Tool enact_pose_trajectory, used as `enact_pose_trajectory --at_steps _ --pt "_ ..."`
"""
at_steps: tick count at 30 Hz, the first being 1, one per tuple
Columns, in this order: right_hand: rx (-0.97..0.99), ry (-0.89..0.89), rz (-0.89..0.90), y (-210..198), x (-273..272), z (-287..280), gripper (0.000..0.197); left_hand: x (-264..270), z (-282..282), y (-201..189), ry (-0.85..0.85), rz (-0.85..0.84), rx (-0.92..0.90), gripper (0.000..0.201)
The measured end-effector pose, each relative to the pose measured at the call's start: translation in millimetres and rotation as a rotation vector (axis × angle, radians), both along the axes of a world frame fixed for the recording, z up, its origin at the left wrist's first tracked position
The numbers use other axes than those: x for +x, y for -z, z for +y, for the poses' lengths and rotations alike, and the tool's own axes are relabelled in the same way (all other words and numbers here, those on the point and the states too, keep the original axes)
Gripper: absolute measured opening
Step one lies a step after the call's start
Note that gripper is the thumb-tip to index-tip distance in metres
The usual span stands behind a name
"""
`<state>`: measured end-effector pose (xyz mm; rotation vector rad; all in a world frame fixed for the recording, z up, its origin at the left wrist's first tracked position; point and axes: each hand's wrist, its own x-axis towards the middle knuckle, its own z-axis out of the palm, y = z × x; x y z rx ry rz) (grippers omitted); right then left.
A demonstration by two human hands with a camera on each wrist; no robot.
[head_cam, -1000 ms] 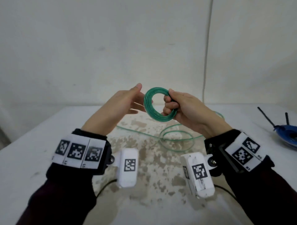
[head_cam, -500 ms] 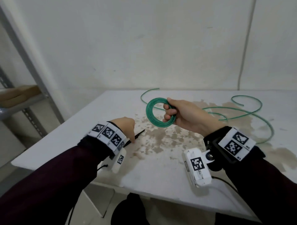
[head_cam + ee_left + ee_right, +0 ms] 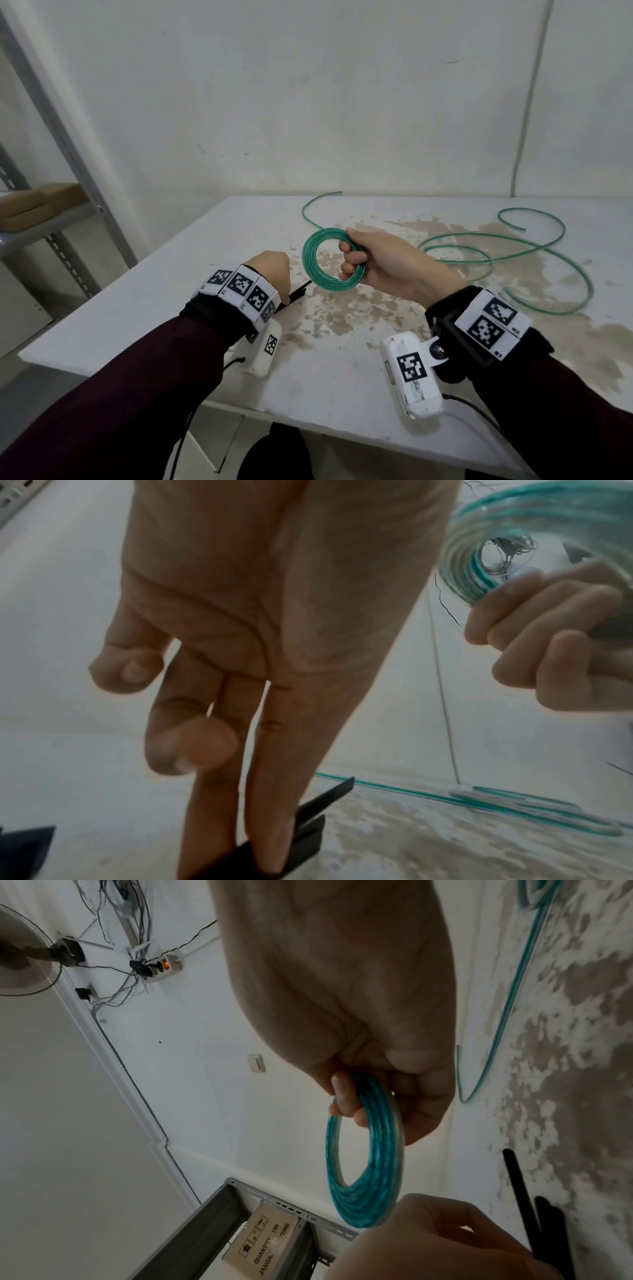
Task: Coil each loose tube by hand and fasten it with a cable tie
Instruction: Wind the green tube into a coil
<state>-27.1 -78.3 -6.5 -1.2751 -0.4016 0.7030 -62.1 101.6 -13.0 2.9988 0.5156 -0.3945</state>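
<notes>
Right hand holds the coiled green tube above the worktop, fingers curled through the ring's opening and clamped on the bundle at its right side; the free part of the ring faces left.

Left hand is down at the worktop, just left of and below the coil. In the left wrist view two fingers reach straight down onto black cable ties; the thumb is not closed on a tie. Pressing, not gripping, as far as I can tell.

Key relation: the ties lie directly under the left fingertips, long axis running away from the fingers up and to the right, toward the coil. One tie tip shows beyond the hand, pointing at the ring's lower edge. The left hand is clearly the nearer one.

Judgement: coiling of this tube looks done and fastening has not begun. The next move calls for pinching one tie apart from its neighbours.

Room: open worktop lies between the left hand and the coil. Loose green tube sprawls right of the right hand, well apart from the ties. The front edge of the worktop is near the left wrist.
</notes>
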Motion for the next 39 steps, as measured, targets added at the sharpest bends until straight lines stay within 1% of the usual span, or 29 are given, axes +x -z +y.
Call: enact_pose_trajectory --at_steps 2,4,6,8,11,14,16,17,18,19,20,22,23,26,28,30,32,34,37,39 --pt "-0.009 -0.005 0.002 2.2 1.8 -1.1 0.037 -0.1 2.2 -2.3 -0.001 0.006 -0.036 0.025" --pt "-0.016 -0.014 0.000 3.7 4.1 -2.6 0.037 0.3 3.4 -2.9 -0.004 0.006 -0.048 0.021" --pt "-0.020 -0.022 0.000 4.5 6.7 -4.1 0.037 0.9 4.3 -4.9 -0.013 -0.049 -0.051 0.013" --pt "-0.017 -0.027 -0.010 3.9 11.1 -5.6 0.037 4.1 5.9 -10.2 -0.008 -0.194 -0.079 0.010" --pt "-0.006 -0.032 -0.046 -4.9 19.4 -9.7 0.037 10.8 2.0 -26.9 0.067 -0.448 -0.219 0.019" --pt "0.017 -0.006 -0.107 -24.8 28.8 -18.0 0.036 17.6 -15.0 -46.8 0.151 -0.679 -0.277 0.010" --pt "0.036 0.025 -0.159 -40.8 38.1 -29.1 0.037 27.1 -29.4 -57.5 0.168 -0.844 -0.396 0.014" --pt "0.041 0.040 -0.188 -47.6 43.2 -35.8 0.037 32.7 -37.3 -61.9 0.165 -0.917 -0.498 0.018" --pt "0.041 0.049 -0.218 -53.1 48.1 -42.8 0.036 38.3 -45.3 -65.4 0.158 -0.979 -0.637 0.018" --pt "0.033 0.050 -0.249 -57.3 52.6 -50.3 0.036 42.9 -54.8 -68.8 0.145 -1.014 -0.806 0.013" --pt "0.017 0.046 -0.280 -59.8 56.8 -57.7 0.036 47.5 -63.9 -70.9 0.136 -1.024 -0.970 0.008" --pt "-0.023 0.034 -0.343 -61.5 65.3 -70.8 0.036 57.2 -82.0 -72.6 0.105 -1.012 -1.205 0.019" --pt "-0.042 0.031 -0.372 -62.4 69.8 -77.0 0.036 63.3 -90.8 -73.1 0.088 -1.007 -1.273 0.025" --pt "-0.097 0.027 -0.453 -68.7 84.2 -96.3 0.036 78.7 -111.5 -78.2 0.078 -1.019 -1.370 0.041" --pt "-0.174 0.037 -0.542 -73.7 93.3 -110.0 0.034 85.0 -119.9 -82.4 0.102 -1.015 -1.439 0.050" --pt "-0.243 0.057 -0.623 -77.3 99.7 -120.4 0.034 89.6 -127.3 -85.0 0.167 -0.995 -1.513 0.042" --pt "-0.273 0.075 -0.681 -80.2 102.0 -125.3 0.035 93.2 -135.2 -87.4 0.217 -0.992 -1.493 0.027" --pt "-0.316 0.096 -0.755 -82.5 102.2 -126.9 0.036 97.6 -142.0 -88.8 0.209 -1.003 -1.446 0.015" --pt "-0.371 0.127 -0.854 -84.5 100.7 -128.3 0.037 101.2 -147.6 -89.0 0.179 -1.003 -1.378 0.013" --pt "-0.375 0.168 -0.918 -85.2 99.7 -127.9 0.037 100.7 -148.8 -88.7 0.212 -0.958 -1.355 0.016"
